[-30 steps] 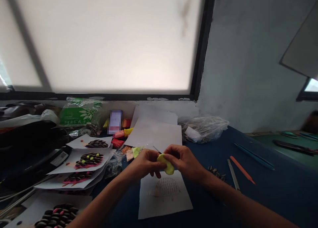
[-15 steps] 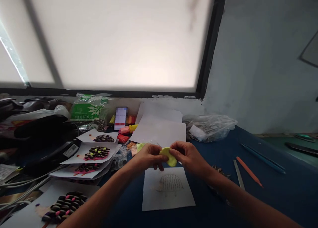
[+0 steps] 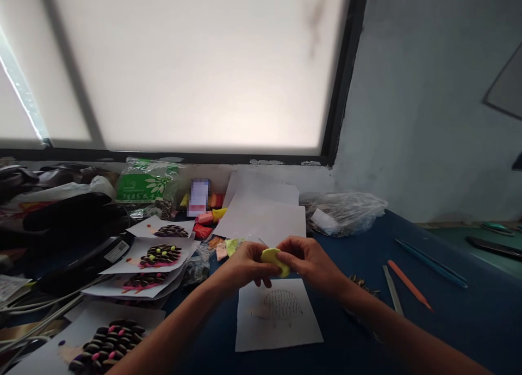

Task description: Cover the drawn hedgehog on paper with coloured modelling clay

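Between both hands is a flattened piece of yellow-green modelling clay [image 3: 271,257]. My left hand [image 3: 248,263] pinches its left side, thumb on top and fingers curled beneath. From the other side my right hand [image 3: 304,260] grips it with thumb and fingers, partly covering it. Just below them, a white paper sheet [image 3: 281,334] lies on the blue table and bears a pencil drawing of a hedgehog [image 3: 282,304]. A small heap of sunflower seeds [image 3: 361,283] is partly hidden behind my right forearm.
Hedgehog pictures made with seeds [image 3: 163,255] are stacked at left. Coloured clay packets [image 3: 204,225], a phone [image 3: 198,197] and white sheets [image 3: 265,214] lie at the back. An orange tool [image 3: 410,284], a grey tool [image 3: 392,289] and blue tweezers [image 3: 432,262] lie at right.
The clay has turned in my fingers, and less of its lower part shows. Both hands stay over the top of the drawing sheet. The view has shifted slightly.
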Available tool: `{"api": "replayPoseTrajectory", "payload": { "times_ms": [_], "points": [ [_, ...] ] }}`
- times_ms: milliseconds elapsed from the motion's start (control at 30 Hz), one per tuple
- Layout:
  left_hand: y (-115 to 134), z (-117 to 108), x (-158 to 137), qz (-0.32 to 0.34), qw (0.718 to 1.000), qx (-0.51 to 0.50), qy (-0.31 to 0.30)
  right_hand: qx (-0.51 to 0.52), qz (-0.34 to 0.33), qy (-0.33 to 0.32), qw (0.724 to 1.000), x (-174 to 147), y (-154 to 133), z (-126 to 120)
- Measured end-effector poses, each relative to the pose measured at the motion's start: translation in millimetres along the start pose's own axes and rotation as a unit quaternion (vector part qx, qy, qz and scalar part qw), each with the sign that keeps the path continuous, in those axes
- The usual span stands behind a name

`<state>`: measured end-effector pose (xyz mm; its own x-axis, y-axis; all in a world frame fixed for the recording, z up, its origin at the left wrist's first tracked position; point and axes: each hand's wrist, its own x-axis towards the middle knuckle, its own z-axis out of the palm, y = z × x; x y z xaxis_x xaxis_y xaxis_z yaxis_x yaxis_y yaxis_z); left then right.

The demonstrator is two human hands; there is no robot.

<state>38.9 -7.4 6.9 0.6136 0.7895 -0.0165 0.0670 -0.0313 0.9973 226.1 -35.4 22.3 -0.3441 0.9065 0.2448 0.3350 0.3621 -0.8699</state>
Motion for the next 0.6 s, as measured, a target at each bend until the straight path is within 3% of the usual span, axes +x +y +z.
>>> {"api": "replayPoseTrajectory", "payload": {
  "times_ms": [133,300,467,600],
  "points": [
    [-0.4,2.2,1.0,0.004,1.0,0.016,0.005,-0.042,-0.013,0.012,0.999,-0.7,-0.1,2.8],
    [-0.3,4.5,0.5,-0.001,0.999,0.03,-0.028,-0.016,-0.038,0.034,0.999,-0.4,2.3,8.0],
    [-3.7,0.8,1.2,-0.006,1.0,0.009,0.0,-0.021,-0.042,0.043,0.998,-1.1,-0.8,6.7],
    [-2.6,-1.3,0.6,-0.001,1.0,0.026,-0.003,-0.075,-0.088,0.051,0.992,-1.8,-1.8,4.8]
  ]
}}
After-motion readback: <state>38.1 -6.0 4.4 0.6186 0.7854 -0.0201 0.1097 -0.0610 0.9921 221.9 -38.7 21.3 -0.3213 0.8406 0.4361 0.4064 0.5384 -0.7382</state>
